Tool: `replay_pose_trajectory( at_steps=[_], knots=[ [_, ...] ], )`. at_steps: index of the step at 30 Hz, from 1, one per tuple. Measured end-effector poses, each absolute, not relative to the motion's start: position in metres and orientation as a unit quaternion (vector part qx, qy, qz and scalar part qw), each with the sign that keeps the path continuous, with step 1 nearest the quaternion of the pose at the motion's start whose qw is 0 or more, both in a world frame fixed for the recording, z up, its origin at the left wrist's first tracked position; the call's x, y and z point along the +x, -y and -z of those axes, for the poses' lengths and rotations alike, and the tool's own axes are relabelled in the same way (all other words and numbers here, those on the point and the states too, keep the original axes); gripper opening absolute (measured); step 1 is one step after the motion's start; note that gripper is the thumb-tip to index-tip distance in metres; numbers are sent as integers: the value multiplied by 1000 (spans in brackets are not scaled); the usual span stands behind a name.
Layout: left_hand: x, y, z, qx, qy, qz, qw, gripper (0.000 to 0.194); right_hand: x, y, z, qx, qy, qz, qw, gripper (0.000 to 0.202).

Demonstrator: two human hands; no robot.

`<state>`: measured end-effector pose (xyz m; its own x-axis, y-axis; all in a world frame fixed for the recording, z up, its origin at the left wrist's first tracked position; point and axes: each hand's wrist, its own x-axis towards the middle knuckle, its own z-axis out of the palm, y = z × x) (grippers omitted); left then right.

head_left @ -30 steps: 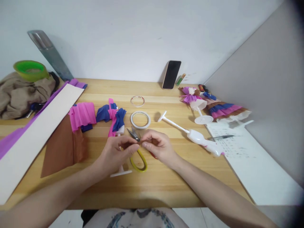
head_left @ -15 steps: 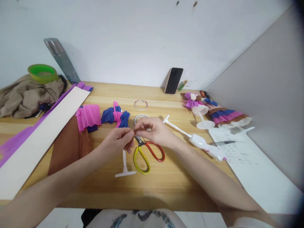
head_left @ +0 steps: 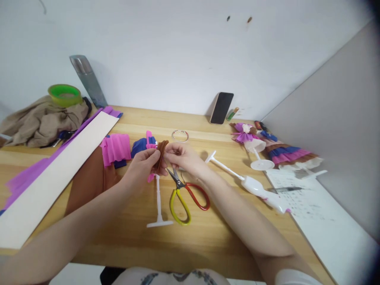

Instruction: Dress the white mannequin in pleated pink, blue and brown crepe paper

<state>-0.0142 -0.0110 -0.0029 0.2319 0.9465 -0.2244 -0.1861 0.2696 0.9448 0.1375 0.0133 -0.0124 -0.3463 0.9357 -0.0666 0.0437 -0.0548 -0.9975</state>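
Observation:
A bunched, pleated piece of brown crepe paper [head_left: 162,152] is held upright above the middle of the table. My left hand [head_left: 143,165] pinches it between thumb and fingers from the left. From the right, my right hand [head_left: 184,159] has its thumb and fingers closed at the paper's other edge. Right below lie scissors [head_left: 179,184] with one yellow and one red handle, tips by my fingers. A white plastic stand [head_left: 159,209] lies beside them. Behind my left hand, partly hidden, are blue and pink crepe pieces [head_left: 140,145].
Left lie a long white board [head_left: 63,174], brown sheets [head_left: 86,184] and pleated pink crepe [head_left: 116,149]. A ring bracelet [head_left: 180,136] and a leaning phone [head_left: 222,108] are behind. Right are a white doll form [head_left: 255,185], a layered paper dress [head_left: 292,153] and a pen [head_left: 286,189] on paper.
The brown crepe paper, mostly hidden between my fingers before, now stands up as a pleated bunch. My left hand has shifted slightly up and left. The whole view has tilted a little upward.

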Motion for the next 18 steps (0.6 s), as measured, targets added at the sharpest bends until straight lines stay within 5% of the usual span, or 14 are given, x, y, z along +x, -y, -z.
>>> replay_pose_trajectory(
  at_steps=[18],
  knots=[
    [-17,18,9,403,-465,-418,668,18,137,-14,33,-421,457,-627,471,32]
  ],
)
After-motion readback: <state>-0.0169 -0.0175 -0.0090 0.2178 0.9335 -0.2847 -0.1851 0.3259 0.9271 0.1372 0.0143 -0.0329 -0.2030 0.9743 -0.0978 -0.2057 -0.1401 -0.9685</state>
